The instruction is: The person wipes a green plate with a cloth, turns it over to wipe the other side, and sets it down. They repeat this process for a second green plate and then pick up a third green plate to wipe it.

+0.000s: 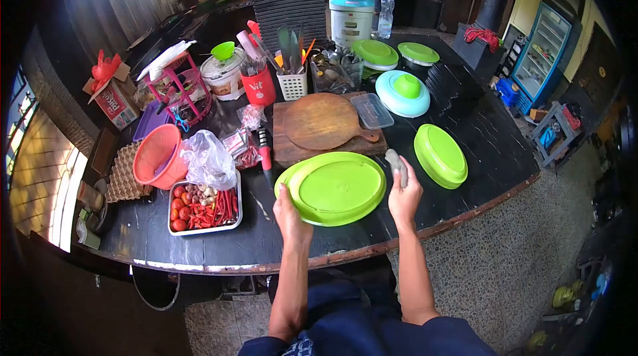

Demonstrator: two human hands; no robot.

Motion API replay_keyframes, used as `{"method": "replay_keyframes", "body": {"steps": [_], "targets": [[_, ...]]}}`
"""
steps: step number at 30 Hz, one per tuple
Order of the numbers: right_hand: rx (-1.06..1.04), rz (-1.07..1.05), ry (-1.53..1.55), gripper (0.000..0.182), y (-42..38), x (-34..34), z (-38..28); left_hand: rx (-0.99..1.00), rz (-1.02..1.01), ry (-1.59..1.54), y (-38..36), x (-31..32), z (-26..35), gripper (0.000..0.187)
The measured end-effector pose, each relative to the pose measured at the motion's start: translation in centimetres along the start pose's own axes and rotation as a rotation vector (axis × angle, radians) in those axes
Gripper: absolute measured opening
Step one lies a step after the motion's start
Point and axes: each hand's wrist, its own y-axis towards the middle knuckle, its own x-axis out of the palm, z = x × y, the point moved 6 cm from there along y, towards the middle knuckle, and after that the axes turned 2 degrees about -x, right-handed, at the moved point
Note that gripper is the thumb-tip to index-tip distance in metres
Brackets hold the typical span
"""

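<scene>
My left hand (291, 215) grips the left edge of a large green oval plate (339, 186), its thumb on the rim. To the right of that plate, my right hand (405, 196) is closed around a crumpled grey cloth (397, 166). A stack of green oval plates (440, 155) lies further right on the black table (259, 249). Behind the held plate, a round wooden board (321, 120) rests on a thicker wooden block (286, 140). A knife with a red and black handle (264, 151) lies left of the block.
On the left are a tray of tomatoes and chillies (206, 210), a plastic bag (207, 160), a pink basket (159, 156) and an egg carton (126, 176). Utensil holders (258, 87), a clear lidded box (372, 111) and covered bowls (403, 93) stand behind.
</scene>
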Motion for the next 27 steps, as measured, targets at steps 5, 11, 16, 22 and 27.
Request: {"method": "replay_keyframes", "body": {"steps": [5,11,16,22,27], "targets": [[-0.187,-0.04,-0.038,0.032,-0.6,2.3,-3.7,0.02,-0.028,0.034,-1.0,1.9,-1.0,0.047],[-0.379,-0.137,0.072,0.035,-2.5,4.4,-9.4,0.003,-0.135,0.102,-1.6,2.7,-0.6,0.042],[-0.579,-0.352,0.162,0.04,-6.5,6.3,-12.2,0.011,-0.064,0.01,-1.3,2.0,-1.9,0.039],[-0.744,-0.512,0.162,0.048,-10.8,5.8,-10.8,-0.046,-0.032,-0.138,0.4,-0.8,-0.2,0.052],[-0.869,-0.408,0.045,0.039,-11.2,4.2,-7.2,-0.011,-0.026,-0.217,1.3,-2.0,-0.2,0.053]]}}
